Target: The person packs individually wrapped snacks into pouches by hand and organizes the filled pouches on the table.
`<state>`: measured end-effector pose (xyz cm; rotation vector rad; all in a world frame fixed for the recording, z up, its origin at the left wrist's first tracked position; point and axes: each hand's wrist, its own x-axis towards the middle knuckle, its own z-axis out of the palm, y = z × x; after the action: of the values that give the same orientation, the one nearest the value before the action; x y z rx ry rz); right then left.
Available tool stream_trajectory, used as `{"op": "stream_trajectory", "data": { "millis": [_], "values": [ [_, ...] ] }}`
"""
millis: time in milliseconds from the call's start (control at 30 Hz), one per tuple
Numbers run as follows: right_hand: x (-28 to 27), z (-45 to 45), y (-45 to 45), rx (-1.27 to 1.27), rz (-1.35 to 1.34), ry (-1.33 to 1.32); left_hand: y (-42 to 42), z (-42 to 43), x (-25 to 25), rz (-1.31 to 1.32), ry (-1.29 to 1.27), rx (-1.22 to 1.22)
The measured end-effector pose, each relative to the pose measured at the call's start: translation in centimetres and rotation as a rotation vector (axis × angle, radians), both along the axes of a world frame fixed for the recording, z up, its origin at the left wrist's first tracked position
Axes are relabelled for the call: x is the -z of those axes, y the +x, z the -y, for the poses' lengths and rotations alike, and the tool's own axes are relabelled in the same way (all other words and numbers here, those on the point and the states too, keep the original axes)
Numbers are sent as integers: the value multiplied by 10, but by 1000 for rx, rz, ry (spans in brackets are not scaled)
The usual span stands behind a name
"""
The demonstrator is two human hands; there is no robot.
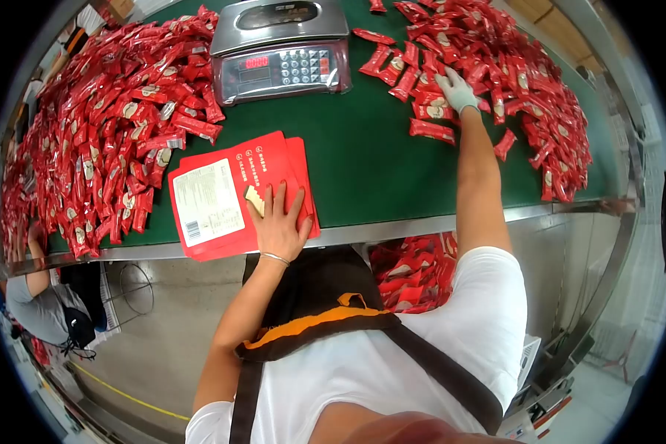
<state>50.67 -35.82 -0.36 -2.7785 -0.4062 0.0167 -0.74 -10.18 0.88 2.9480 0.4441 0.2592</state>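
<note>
Across the left end of the green surface (362, 170), a large heap of red packets (118, 111) runs from the far left corner down to the near edge. Second heap (522, 70) covers the far right corner and spreads toward the right edge; strays (505, 144) lie loose on its near side. Scale (280, 59) at the far edge, between the heaps; red digits (257, 62) lit on its panel. Flat red pouches (238, 189), overlapping, lie left of middle and overhang the near edge; top one carries a pale printed label (206, 198) with barcode. Below the near edge, beside the dark apron (307, 288): more red packages (414, 270), partly hidden. Left hand (281, 226) bare and open, palm down, fingers spread on the pouches. Right hand (459, 92) in a pale glove, fingers extended onto packets at the second heap's left side; whether it grips one, cannot tell. Near left corner: a co-worker's hand (34, 237) beside the packets, grip unclear.
</note>
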Motion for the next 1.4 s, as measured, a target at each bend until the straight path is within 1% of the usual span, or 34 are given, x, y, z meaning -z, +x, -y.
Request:
{"op": "stream_trajectory", "data": {
  "millis": [33,133,167,233,300,333,367,433,500,533,567,633,700,733,767,833,867,900,933,967,1033,1067,1100,1167,1200,1233,1300,1333,1400],
  "values": [
    [-30,-23,-41,104,22,-105,2,-1,-1,-13,-2,-11],
    [-29,-34,-64,165,10,-211,1,0,-2,41,0,-2],
    [-49,-48,-102,190,-9,-223,6,-1,-2,50,-6,1],
    [45,-40,-85,133,147,-153,0,1,-1,56,-3,5],
    [-23,-87,-182,389,-19,20,1,-1,5,59,4,9],
    [-18,-96,-199,352,12,4,0,-2,10,67,18,10],
    [-14,-103,-211,316,-24,34,-3,-2,13,70,31,8],
    [10,-85,-223,-244,253,-372,-2,-4,16,75,25,13],
    [-44,-70,-272,16,-16,312,-1,-4,14,68,13,-11],
    [-44,-51,-280,-117,45,255,-1,-4,13,73,12,-15],
    [-38,-31,-288,-126,52,251,-1,-4,12,50,-12,-20],
    [-23,-3,-309,-542,89,197,-4,-5,12,28,-38,-40],
    [-31,-1,-329,-658,71,77,-4,-9,16,-31,-81,-34],
    [-39,-2,-335,-812,239,-27,-3,-11,23,80,7,-26],
    [-38,-2,-337,-817,238,-25,-2,-13,17,79,9,-31],
    [-35,-6,-332,-981,283,-89,7,-20,-10,-85,-130,-60],
    [-37,-12,-325,-999,237,-116,15,-22,-22,-143,-163,-102],
    [-40,-21,-316,-1002,239,-117,23,-22,-42,-141,-163,-105],
    [-44,-30,-306,-891,359,-27,30,-20,-65,-265,-150,-95],
    [-46,-39,-295,-778,475,65,37,-18,-76,-388,-138,-87],
    [-34,-43,-261,-697,383,-50,56,-24,-62,-384,-87,-105],
    [-16,-40,-250,-685,302,12,63,-26,-53,-382,-36,-112],
    [-18,-36,-246,-690,307,19,69,-26,-49,-379,-30,-119],
    [-23,-30,-241,-765,154,-1,80,-30,-38,-500,23,-186],
    [-35,-27,-244,-740,39,-18,77,-34,-35,-418,10,-148],
    [-33,-22,-243,-747,40,-16,75,-36,-31,-418,10,-154],
    [-28,-12,-243,-753,84,12,56,-29,-54,-325,-158,-183],
    [-23,-10,-245,-727,129,6,50,-28,-57,-327,-157,-195],
    [-23,-14,-247,-707,115,19,36,-27,-58,-149,-377,-348]
  ]
}}
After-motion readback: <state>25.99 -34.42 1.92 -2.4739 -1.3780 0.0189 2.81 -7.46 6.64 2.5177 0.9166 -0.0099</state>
